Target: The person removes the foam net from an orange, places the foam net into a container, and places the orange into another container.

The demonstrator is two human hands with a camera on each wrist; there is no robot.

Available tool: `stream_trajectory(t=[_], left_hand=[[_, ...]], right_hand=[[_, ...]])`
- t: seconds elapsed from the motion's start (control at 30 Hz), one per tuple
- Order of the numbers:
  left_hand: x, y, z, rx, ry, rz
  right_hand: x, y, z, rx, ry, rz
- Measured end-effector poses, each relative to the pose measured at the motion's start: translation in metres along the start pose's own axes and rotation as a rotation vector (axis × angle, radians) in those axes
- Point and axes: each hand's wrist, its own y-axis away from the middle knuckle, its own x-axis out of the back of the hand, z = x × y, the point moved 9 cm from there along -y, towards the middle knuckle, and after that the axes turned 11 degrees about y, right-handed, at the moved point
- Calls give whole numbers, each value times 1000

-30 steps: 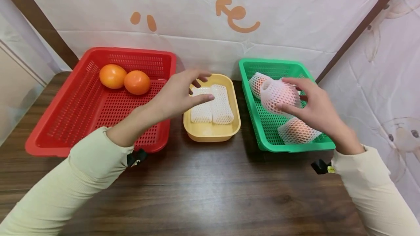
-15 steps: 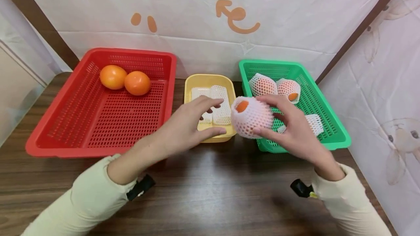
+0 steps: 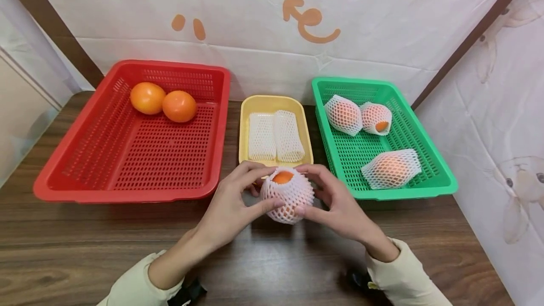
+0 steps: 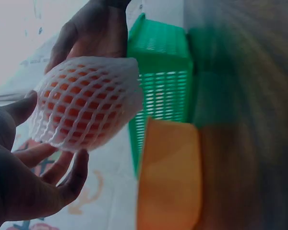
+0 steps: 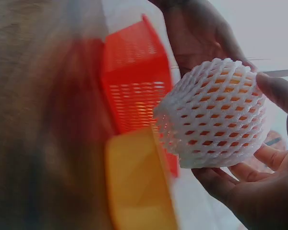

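Both hands hold one round orange fruit in a white foam net (image 3: pixel 291 199) over the table, just in front of the yellow tray. Bare orange skin shows through the opening at its top. My left hand (image 3: pixel 231 204) grips it from the left with thumb and fingers. On the other side my right hand (image 3: pixel 342 204) grips it the same way. The wrist views show the net's mesh stretched round the fruit (image 4: pixel 81 103), with a thumb pressing its side. Two folded foam nets (image 3: pixel 289 138) lie side by side in the yellow tray (image 3: pixel 269 103).
At left stands a red basket (image 3: pixel 127 195) with two bare orange fruits (image 3: pixel 179 106) in its back corner. A green basket (image 3: pixel 403 193) at right holds three netted fruits (image 3: pixel 343 114). Behind them hangs a white printed cloth (image 3: pixel 255 51). The table (image 3: pixel 272 268) is dark wood.
My right hand has lifted the netted fruit out of the green basket and carried it left and nearer. My left hand has come down and now grips it too.
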Motion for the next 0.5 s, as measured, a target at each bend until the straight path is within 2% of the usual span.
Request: stream_trajectory(t=[0.13,0.27,0.37,0.5], left_hand=[[1,5,-14,46,-32,12],[-1,9,-30,125,-81,-16],[-3,11,-40,151,-121,-31],[-5,14,-46,129,-137,-46]], right_hand=[[-21,3,23,-56,-54,-59],[-37,4,37,-99,-14,-97],[-42,4,36,-104,39,-105],[-41,3,22,-93,95,-109]])
